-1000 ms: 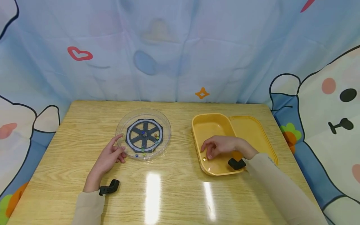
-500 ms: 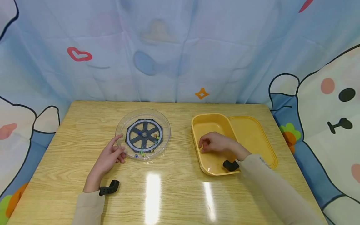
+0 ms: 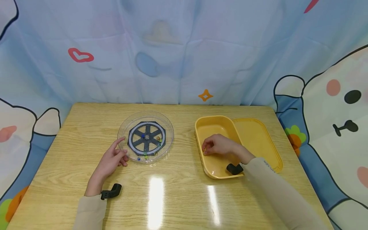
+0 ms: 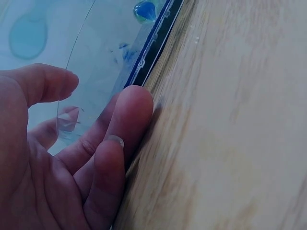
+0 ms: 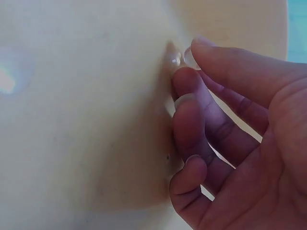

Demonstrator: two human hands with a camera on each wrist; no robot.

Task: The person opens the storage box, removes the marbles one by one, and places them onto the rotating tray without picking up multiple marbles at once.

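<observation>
My left hand (image 3: 110, 159) lies open on the table, its fingers (image 4: 120, 124) touching the rim of a clear round dish (image 3: 169, 127). The dish holds a black spoked wheel (image 3: 147, 138) and several small coloured marbles (image 3: 145, 156); a blue one (image 4: 144, 9) shows in the left wrist view. My right hand (image 3: 217, 145) is inside the yellow box (image 3: 214, 127), by its left wall. Its fingers are curled, and thumb and forefinger pinch a tiny glossy bead (image 5: 175, 58) against the yellow wall (image 5: 86, 120).
The box's yellow lid (image 3: 258, 140) lies flat against its right side. Black wrist cameras (image 3: 111, 191) (image 3: 234, 168) sit on both sleeves. A patterned curtain hangs behind the wooden table (image 3: 178, 198), whose edges are close on all sides.
My right hand has moved from the box's front floor, where a small bead lay, back toward the left wall and curled tighter. The left hand and the dish have stayed put.
</observation>
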